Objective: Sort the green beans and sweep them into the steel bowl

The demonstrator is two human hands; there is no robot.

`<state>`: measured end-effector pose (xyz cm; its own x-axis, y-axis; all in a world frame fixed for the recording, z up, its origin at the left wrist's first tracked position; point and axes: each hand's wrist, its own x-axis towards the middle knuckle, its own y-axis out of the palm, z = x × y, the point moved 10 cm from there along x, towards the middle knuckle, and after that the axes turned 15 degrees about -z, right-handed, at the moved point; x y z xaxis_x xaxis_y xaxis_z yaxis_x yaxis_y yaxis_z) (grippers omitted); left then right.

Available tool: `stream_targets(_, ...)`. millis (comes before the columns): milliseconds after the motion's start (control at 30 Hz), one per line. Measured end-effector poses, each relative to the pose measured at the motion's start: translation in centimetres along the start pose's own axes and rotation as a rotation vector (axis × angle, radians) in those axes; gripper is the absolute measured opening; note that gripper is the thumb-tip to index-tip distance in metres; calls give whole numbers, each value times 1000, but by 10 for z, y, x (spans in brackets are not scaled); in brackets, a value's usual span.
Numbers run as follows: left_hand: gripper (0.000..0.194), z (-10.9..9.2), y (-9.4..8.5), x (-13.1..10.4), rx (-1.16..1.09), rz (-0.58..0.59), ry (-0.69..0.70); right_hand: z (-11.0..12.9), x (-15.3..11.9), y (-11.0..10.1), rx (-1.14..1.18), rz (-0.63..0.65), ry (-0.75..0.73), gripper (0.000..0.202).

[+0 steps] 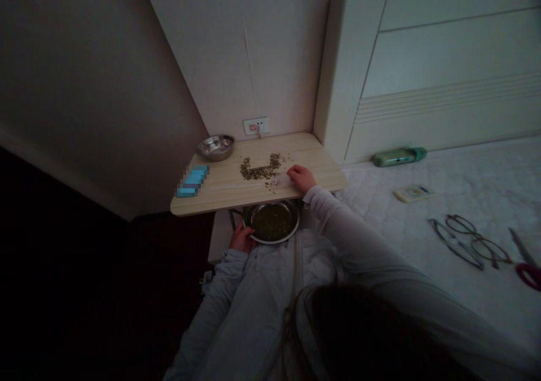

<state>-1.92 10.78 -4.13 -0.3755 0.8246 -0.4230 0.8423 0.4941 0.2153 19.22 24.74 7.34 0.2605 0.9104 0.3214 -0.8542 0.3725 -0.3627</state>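
My left hand [242, 238] grips the left rim of a steel bowl [291, 231] with its thumb over the edge. This bowl sits at my lap, partly under the near edge of a small wooden table [228, 189], and holds many small greenish grains. On the tabletop lies a loose, curved spread of small dark green-brown grains [257, 172]. My right hand [301, 178] rests at the right of that spread, its fingers closed in a pinch. A pale patch shows by the fingertips; what they hold is too faint to tell.
A second steel bowl [216, 147] stands at the table's back left, with a blurred-out blue item [193, 181] in front. A wall socket [256, 125] holds a plug. On the white bed lie a green bottle [397, 156], a pale remote-like device [413, 193], eyeglasses [479, 243] and scissors [527, 274].
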Motion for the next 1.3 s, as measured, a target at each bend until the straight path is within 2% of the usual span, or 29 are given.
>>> stream_targets(667, 45, 1, 0, 1, -9, 5, -9, -2, 2, 1, 25, -10, -10, 21)
stream_targets(1067, 45, 2, -1, 3, -13, 1, -13, -1, 1, -1, 15, -4, 16, 21)
stream_targets(1300, 37, 2, 0, 3, -27, 7, -17, -4, 2, 0, 21, -10, 12, 22)
